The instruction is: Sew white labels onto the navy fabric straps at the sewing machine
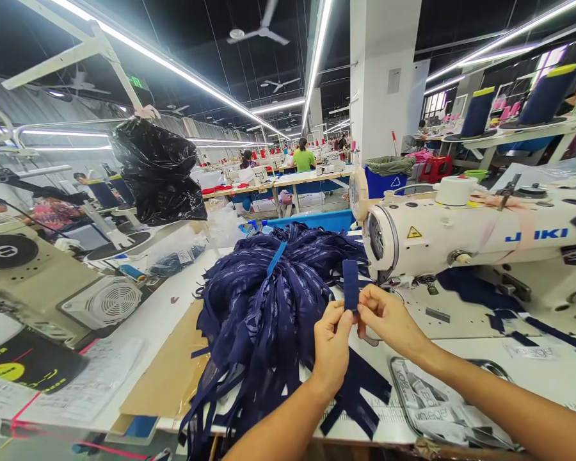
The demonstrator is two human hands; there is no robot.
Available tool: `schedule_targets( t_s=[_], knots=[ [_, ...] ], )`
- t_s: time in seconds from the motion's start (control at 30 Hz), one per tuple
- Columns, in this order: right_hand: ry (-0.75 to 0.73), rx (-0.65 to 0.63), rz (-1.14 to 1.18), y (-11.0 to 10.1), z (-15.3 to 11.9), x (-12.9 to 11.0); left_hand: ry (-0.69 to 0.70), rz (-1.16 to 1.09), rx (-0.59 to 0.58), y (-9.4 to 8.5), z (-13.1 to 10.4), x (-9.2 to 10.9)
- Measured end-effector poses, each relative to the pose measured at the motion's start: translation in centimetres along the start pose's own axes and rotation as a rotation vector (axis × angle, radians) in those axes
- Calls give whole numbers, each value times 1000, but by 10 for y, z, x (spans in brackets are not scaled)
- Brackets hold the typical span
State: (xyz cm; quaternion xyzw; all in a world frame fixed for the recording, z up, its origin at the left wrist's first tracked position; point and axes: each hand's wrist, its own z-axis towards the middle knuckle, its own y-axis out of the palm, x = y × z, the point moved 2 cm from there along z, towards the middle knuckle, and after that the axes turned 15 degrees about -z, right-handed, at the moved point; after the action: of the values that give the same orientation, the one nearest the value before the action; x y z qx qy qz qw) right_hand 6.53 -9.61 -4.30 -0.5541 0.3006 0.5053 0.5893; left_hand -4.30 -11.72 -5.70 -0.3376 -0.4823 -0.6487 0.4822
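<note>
A short navy fabric piece (350, 282) stands upright between my two hands, in front of the sewing machine's head. My left hand (333, 339) pinches its lower end from the left. At its lower right edge, my right hand (383, 314) has thumb and fingers pressed together on it. Just behind and left of my hands lies a large bundle of navy strips (254, 294), bound with a blue tie (276, 258). Below my left hand, more navy strips (360, 390) spread over the white table.
The white sewing machine (461, 230) stands at the right. A metal tray of labels (436, 397) lies beneath my right forearm. Cardboard (168, 371) and papers (96, 378) lie at the left. A black plastic bag (156, 169) hangs at the upper left.
</note>
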Motion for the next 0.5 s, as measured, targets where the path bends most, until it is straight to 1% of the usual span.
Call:
schedule_targets(
  t_s=[0.1,0.23,0.3,0.5],
  knots=[
    [-28,2,-8,-2,-3,1,-18,-25,26,0,1,-1],
    [-49,76,-112,-5,-10,0,-31,-13,43,0,0,-2],
    [-53,92,-130,-4,-12,-1,-35,-21,39,1,0,-2],
    [-99,131,-187,0,-10,0,-15,-21,61,3,-4,0]
  ],
)
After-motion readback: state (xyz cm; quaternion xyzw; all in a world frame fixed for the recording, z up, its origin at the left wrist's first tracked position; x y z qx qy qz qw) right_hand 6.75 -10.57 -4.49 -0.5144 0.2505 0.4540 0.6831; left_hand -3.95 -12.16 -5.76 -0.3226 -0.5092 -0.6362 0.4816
